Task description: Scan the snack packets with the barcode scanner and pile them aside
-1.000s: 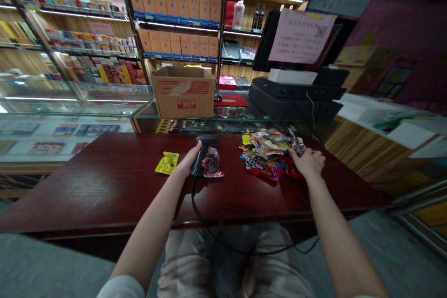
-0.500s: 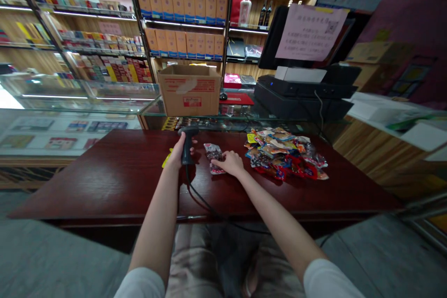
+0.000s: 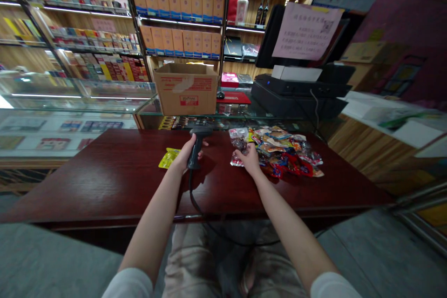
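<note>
My left hand (image 3: 189, 152) is wrapped round the handle of a black barcode scanner (image 3: 196, 151), its head above the table and its cable trailing off the front edge. Beneath and left of that hand lies a yellow snack packet (image 3: 169, 158). My right hand (image 3: 250, 159) grips a clear-and-pink snack packet (image 3: 238, 136) with dark contents, held at the left side of a heap of snack packets (image 3: 284, 146). The fingertips of the right hand are partly hidden behind the packet.
The dark red wooden table (image 3: 115, 177) carries all of this. Behind it, a cardboard box (image 3: 186, 93) and a black cash register (image 3: 296, 98) with a monitor stand on a glass counter (image 3: 145, 109). Stocked shelves rise at the back.
My right hand has moved right with the clear-and-pink packet, from mid-table to the heap. My left hand with the scanner has shifted slightly right, showing more of the yellow packet.
</note>
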### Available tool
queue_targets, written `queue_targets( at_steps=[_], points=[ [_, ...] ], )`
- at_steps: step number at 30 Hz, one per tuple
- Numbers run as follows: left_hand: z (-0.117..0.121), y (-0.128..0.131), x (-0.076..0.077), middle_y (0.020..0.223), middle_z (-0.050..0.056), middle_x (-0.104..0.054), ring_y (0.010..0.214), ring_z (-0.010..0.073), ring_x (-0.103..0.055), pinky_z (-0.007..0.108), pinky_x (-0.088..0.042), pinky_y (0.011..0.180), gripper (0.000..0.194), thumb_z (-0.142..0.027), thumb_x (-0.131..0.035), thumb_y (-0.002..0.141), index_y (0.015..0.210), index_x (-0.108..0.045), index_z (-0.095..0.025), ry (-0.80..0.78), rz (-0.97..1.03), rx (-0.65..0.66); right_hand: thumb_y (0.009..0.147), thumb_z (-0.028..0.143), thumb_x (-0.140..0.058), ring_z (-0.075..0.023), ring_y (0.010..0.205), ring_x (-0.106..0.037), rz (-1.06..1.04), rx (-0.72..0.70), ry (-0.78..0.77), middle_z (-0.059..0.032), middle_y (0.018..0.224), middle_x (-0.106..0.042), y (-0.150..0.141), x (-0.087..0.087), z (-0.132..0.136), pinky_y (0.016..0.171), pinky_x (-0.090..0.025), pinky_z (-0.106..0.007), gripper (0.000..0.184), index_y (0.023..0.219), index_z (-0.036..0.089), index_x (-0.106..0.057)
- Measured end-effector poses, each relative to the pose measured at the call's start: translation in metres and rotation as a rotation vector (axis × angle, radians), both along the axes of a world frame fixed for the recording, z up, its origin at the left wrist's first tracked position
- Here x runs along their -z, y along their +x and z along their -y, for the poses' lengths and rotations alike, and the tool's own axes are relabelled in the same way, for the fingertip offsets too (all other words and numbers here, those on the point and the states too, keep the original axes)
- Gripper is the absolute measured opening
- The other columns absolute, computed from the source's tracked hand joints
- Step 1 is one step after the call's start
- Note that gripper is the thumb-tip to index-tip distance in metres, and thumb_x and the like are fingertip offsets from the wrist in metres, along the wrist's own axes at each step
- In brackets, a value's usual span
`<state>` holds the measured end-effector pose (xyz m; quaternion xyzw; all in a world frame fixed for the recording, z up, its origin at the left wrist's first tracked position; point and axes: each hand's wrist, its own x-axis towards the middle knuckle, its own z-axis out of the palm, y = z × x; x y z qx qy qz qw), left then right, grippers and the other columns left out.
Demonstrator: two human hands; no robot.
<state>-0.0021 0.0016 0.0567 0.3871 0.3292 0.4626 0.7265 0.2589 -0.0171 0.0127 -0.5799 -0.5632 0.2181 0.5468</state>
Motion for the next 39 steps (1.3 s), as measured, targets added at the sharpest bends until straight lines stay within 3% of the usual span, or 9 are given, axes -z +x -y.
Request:
queue_targets(
  at_steps=[5,14,20,23,26,29,34,37,39],
  points=[
    [0.006,0.013,0.007,0.046,-0.001,-0.049,0.037,0.0102,-0.046,0.019,-0.035,0.036,0.069,-0.075,-0.043,0.086,0.101,-0.066,-0.012,0.08,-0.102,0.17,0.072,0.045,-0.063,-0.0252,0.077,-0.063,0.08,-0.006,0.004,-0.0055,0.087,-0.064,-0.014,0.006,0.003,0.077,-0.05,-0.04,0.039,0.095,0.026,-0.038],
    [0.005,0.018,0.015,0.045,-0.002,-0.046,0.036,0.0101,-0.043,0.02,-0.034,0.036,0.065,-0.074,-0.049,0.085,0.097,-0.065,-0.012,0.136,-0.05,0.264,0.077,0.042,-0.061,-0.026,0.076,-0.066,0.072,-0.082,-0.02,-0.008,0.091,-0.066,-0.019,0.008,0.004,0.075,-0.053,-0.04,0.036,0.098,0.026,-0.037],
    [0.006,0.022,0.02,0.063,0.001,-0.059,0.038,0.0077,-0.042,0.02,-0.034,0.035,0.061,-0.069,-0.058,0.082,0.103,-0.063,-0.012,0.196,0.035,0.281,0.076,0.037,-0.064,-0.0277,0.079,-0.068,0.116,-0.038,-0.026,-0.0098,0.09,-0.067,-0.019,0.013,0.0,0.076,-0.054,-0.044,0.033,0.097,0.023,-0.042],
    [0.007,0.024,0.02,0.054,0.0,-0.054,0.037,0.0081,-0.042,0.02,-0.034,0.036,0.063,-0.072,-0.058,0.08,0.094,-0.064,-0.011,0.203,-0.006,0.304,0.077,0.036,-0.063,-0.0264,0.076,-0.068,0.083,-0.085,-0.023,-0.0089,0.09,-0.067,-0.02,0.017,-0.002,0.074,-0.055,-0.043,0.035,0.102,0.023,-0.042],
    [0.009,0.022,0.014,0.045,-0.002,-0.049,0.035,0.0099,-0.044,0.02,-0.033,0.036,0.066,-0.076,-0.054,0.08,0.088,-0.064,-0.011,0.187,-0.089,0.251,0.077,0.037,-0.062,-0.0252,0.072,-0.068,0.072,-0.104,0.002,-0.0085,0.091,-0.068,-0.02,0.017,0.001,0.072,-0.055,-0.041,0.037,0.105,0.023,-0.042],
    [0.01,0.009,0.002,0.045,-0.001,-0.05,0.035,0.0109,-0.046,0.02,-0.034,0.035,0.067,-0.076,-0.054,0.08,0.093,-0.065,-0.011,0.157,-0.159,0.156,0.077,0.037,-0.064,-0.0251,0.076,-0.068,0.112,-0.035,0.074,-0.0088,0.091,-0.068,-0.016,0.002,0.008,0.075,-0.054,-0.04,0.036,0.105,0.022,-0.046],
    [0.004,-0.038,-0.009,0.046,-0.001,-0.052,0.035,0.0102,-0.048,0.019,-0.036,0.036,0.063,-0.071,-0.054,0.084,0.094,-0.066,-0.01,0.077,-0.289,-0.155,0.079,0.049,-0.063,-0.0279,0.086,-0.067,0.271,0.322,0.092,-0.0115,0.098,-0.069,0.038,-0.051,0.026,0.077,-0.05,-0.038,0.046,0.113,0.02,-0.05],
    [-0.001,-0.064,0.0,0.049,0.0,-0.056,0.035,0.0105,-0.049,0.02,-0.039,0.037,0.057,-0.065,-0.059,0.084,0.091,-0.065,-0.009,0.001,-0.338,-0.294,0.082,0.047,-0.06,-0.0311,0.094,-0.066,0.357,0.576,-0.025,-0.0164,0.107,-0.069,0.099,-0.074,0.032,0.08,-0.048,-0.039,0.051,0.121,0.017,-0.047],
    [-0.003,-0.073,0.008,0.047,0.001,-0.054,0.034,0.0105,-0.049,0.02,-0.038,0.036,0.057,-0.065,-0.056,0.087,0.087,-0.066,-0.008,-0.067,-0.338,-0.309,0.083,0.044,-0.06,-0.0337,0.098,-0.066,0.362,0.684,-0.186,-0.0205,0.108,-0.068,0.139,-0.076,0.032,0.084,-0.048,-0.042,0.057,0.128,0.012,-0.044]
  ],
)
